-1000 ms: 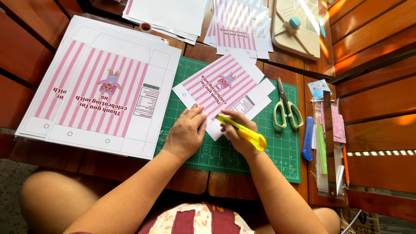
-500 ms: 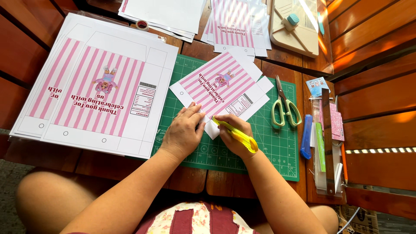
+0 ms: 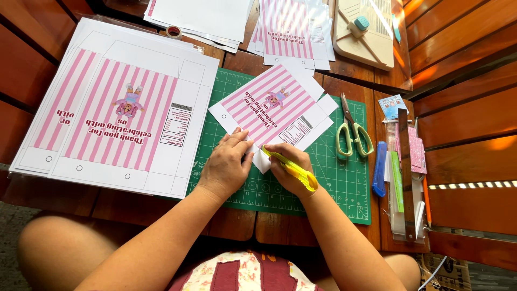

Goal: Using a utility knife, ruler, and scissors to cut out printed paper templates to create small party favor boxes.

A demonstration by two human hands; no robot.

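Note:
A pink-striped cut-out paper box template (image 3: 272,105) lies on a green cutting mat (image 3: 334,178). My left hand (image 3: 226,164) presses flat on its near white flap, fingers spread. My right hand (image 3: 288,170) grips a yellow craft knife (image 3: 291,168), whose tip rests at the flap's edge right beside the left fingers. The two hands nearly touch over the paper's near corner.
A stack of uncut pink-striped sheets (image 3: 116,108) lies left of the mat. More sheets (image 3: 285,27) and a beige paper trimmer (image 3: 363,32) sit at the back. Green-handled scissors (image 3: 353,132), a blue tool (image 3: 380,170), a ruler (image 3: 405,161) and a tape roll (image 3: 173,32) lie around.
My right hand with the yellow knife has moved left and down toward the paper's near flap. My left hand stayed pressing on the template.

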